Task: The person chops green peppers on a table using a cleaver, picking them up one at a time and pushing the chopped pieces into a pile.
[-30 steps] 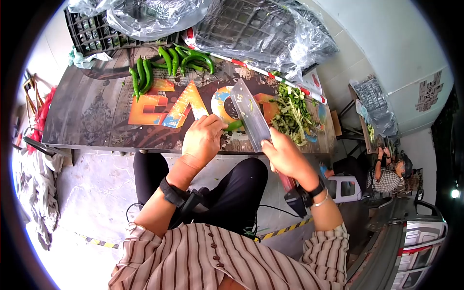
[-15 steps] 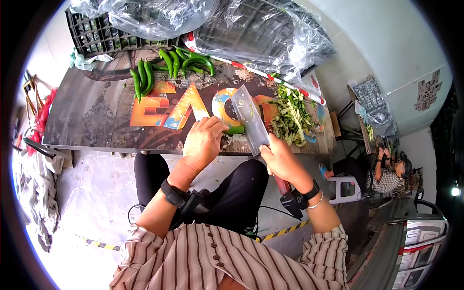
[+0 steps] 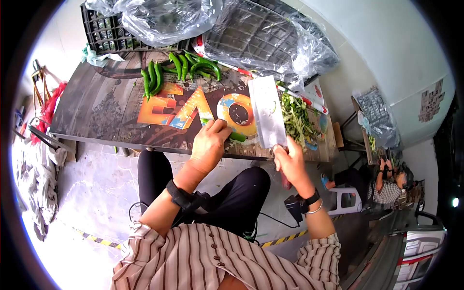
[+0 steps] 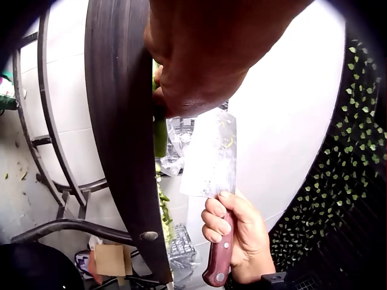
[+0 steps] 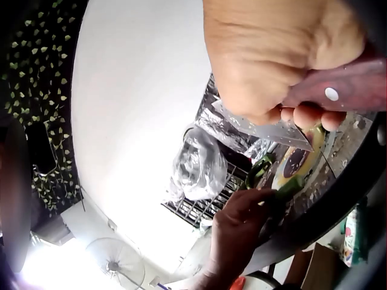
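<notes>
My left hand [image 3: 209,141] pinches a green chili pepper [image 3: 237,137] near the table's front edge, and a cut end sticks out to the right of the fingers. My right hand [image 3: 292,162] grips the dark red handle [image 4: 219,257] of a cleaver [image 3: 268,108]. Its broad blade stands to the right of the pepper, apart from it, with bits of green stuck to the face. To the right of the blade, partly behind it, lies a heap of chopped chili [image 3: 297,116]. Whole green chilies [image 3: 152,77] lie at the back left of the table.
Black plastic crates [image 3: 104,31] and clear plastic sheeting [image 3: 169,19] line the table's [image 3: 92,111] back edge. A red and white pole [image 3: 309,102] runs along there. Off to the right, another person [image 3: 386,181] sits near a white stool [image 3: 345,199].
The cleaver has come away from the pepper to the right, its flat face turned more toward the head camera. The left hand still pinches the pepper, which is now tilted. The head view has shifted slightly.
</notes>
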Motion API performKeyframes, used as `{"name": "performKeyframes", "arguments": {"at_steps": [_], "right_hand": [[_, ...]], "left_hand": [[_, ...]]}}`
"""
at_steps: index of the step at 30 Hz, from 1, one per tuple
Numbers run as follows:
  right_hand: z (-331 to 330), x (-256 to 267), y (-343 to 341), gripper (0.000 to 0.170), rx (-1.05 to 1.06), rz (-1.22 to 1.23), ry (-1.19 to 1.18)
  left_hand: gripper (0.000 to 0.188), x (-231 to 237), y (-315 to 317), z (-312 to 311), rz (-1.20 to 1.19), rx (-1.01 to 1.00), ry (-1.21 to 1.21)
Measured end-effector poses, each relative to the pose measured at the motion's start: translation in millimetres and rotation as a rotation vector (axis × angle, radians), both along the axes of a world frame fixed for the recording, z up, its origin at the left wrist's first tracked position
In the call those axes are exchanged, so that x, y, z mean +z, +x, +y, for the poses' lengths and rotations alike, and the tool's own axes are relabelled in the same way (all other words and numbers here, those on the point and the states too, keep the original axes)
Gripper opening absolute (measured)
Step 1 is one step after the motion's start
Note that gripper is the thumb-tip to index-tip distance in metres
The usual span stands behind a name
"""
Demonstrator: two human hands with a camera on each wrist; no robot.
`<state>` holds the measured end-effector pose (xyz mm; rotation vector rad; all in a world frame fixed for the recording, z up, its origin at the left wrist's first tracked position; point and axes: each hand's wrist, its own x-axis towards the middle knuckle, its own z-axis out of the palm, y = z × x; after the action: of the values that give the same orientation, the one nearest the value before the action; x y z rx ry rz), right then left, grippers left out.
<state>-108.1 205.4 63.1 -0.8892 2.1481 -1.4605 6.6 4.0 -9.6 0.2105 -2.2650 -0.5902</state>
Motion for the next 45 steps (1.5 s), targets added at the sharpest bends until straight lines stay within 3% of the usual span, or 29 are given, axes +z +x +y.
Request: {"name": "performKeyframes", "arguments": {"at_steps": [6, 12, 23, 28, 45], "right_hand": [[-17.0, -11.1, -5.4, 0.01, -0.024, 0.118, 0.066], [-17.0, -25.4, -4.5, 0.014, -0.003, 0.249, 0.169], [-17.5, -14.5, 13.2, 0.013, 0.008, 0.157, 0.198], [-20.9, -16.9, 9.3, 0.011, -0.039, 0.093, 0.067], [-18.7, -20.6, 14.4, 0.011, 0.001, 0.188, 0.093]], "left_hand": [[0.022, 4.7, -0.8, 6.0, 0.05, -0.017, 0.109], [0.02, 0.4, -6.5, 6.3, 0.037, -0.002, 0.063], [0.017, 1.6, -8.3, 8.2, 0.05, -0.086, 0.058], [0.017, 2.9, -6.0, 6.8, 0.02, -0.128, 0.052], [0.014, 3.9, -7.2, 6.3, 0.029, -0.134, 0.111]]}}
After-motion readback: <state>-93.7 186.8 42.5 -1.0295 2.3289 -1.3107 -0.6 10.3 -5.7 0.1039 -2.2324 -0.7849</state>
